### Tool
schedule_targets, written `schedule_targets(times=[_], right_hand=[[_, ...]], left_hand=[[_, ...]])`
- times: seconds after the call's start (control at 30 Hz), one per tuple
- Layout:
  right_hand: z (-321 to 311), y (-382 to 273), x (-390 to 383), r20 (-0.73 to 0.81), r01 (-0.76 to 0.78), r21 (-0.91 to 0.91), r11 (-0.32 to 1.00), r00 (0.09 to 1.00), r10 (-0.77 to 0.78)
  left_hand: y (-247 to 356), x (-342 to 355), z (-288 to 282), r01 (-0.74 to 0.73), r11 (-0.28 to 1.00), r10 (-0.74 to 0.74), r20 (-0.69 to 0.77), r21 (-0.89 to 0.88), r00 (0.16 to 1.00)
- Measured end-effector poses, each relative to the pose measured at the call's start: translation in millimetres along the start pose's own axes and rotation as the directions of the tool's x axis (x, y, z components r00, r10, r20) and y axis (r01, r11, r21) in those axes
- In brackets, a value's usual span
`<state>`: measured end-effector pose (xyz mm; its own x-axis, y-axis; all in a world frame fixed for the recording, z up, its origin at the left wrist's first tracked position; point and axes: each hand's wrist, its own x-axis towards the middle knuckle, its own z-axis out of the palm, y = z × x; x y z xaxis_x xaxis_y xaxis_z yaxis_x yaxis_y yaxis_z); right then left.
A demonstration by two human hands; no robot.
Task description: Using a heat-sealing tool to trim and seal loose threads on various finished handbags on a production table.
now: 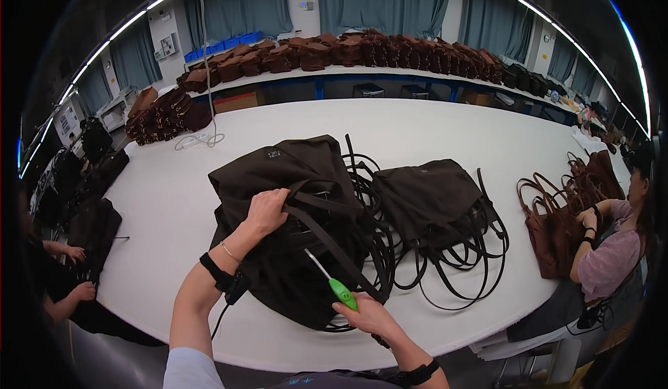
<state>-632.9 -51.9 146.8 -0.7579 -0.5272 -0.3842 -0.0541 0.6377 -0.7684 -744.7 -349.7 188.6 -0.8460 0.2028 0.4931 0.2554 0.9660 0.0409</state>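
My left hand [268,209] has its fingers closed on a dark strap of a large dark olive-brown bag [264,166] lying on the white table [167,236]. My right hand [362,314] grips a green-handled lighter [339,288] with a long metal nozzle, its tip among the straps and folds of that bag, below my left hand. To the right lies a second dark bag [428,194], with long looped straps spread over the tabletop. More straps are bunched between the two bags.
A co-worker [612,250] handles brown bags [546,236] at right; another co-worker's hands [80,288] touch dark bags [94,243] at left. A hanging cable [210,110] reaches the table's back left. A back bench holds brown piles [313,53].
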Motion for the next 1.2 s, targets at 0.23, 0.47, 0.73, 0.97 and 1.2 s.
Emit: schedule_targets(times=[0.23,0.47,0.73,0.97,1.2], right_hand=[[-1,36,0,-0.134,0.024,0.369,0.929,0.991,0.028],[-16,23,31,-0.118,0.095,0.321,0.942,0.991,-0.059],[-9,54,24,-0.054,0.049,0.457,0.888,0.998,-0.028],[-7,64,-44,-0.022,0.105,0.403,0.909,0.994,-0.105],[-35,83,-99,-0.306,0.242,0.603,0.760,0.950,-0.060]], left_hand=[[5,2,-29,-0.048,0.994,0.025,-0.219,-0.102,0.975],[31,27,-61,-0.157,0.973,0.098,-0.314,-0.169,0.944],[35,48,-76,-0.167,0.974,0.102,-0.362,-0.155,0.927],[39,98,-95,-0.082,0.900,-0.201,-0.575,-0.427,0.793],[136,218,-105,-0.360,0.635,-0.484,-0.716,-0.683,0.504]])
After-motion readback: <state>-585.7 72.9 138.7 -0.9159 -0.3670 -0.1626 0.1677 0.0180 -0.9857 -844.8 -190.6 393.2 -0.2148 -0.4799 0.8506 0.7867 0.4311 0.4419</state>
